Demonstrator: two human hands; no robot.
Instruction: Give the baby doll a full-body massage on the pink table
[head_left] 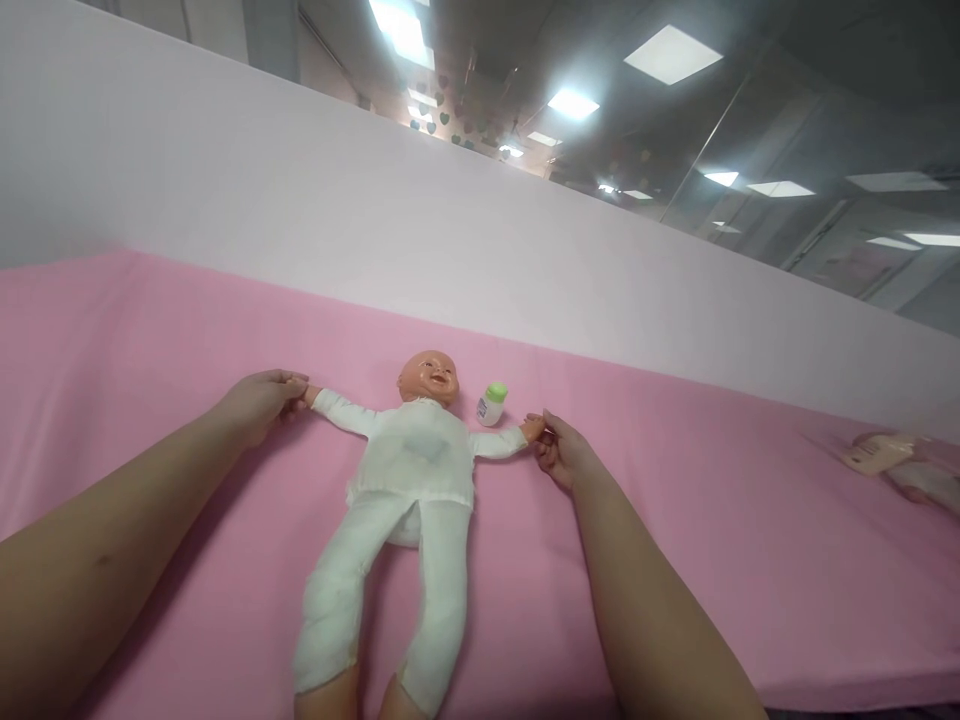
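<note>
Fingers [295,385] of the left hand [259,408] closed on the doll's small hand at that side, wrist bent slightly inward, knuckles up. Right hand [561,452] likewise closed on the doll's other hand, thumb and forefinger pinching, remaining fingers curled beneath. Both forearms reach forward from the lower corners, bare, set wide. Doll [416,455] on its back between them, head toward the wall, arms drawn out sideways, legs running down and cut off at the lower edge of view. Bottle [493,406] near the head, just above the doll's arm on the right-hand side; whether standing or lying, cannot tell. Sheet [697,520] offers open room beyond the right forearm and outside the left one; behind the head only a narrow strip before the wall [315,210]. Front edge of sheet shows at lower right. Far right: a pale object [904,465], blurred, not identifiable. Doll's head smooth, rounded, glossy; suit white, soft cloth, ragged at neck and hem, faint greyish patch on the chest. Bottle small, white, rounded, green cap, printed label. Sheet pink, lightly creased. Wall pale, flat; above it a dark glossy pane [757,110] showing bright rectangular lights [673,55].
</note>
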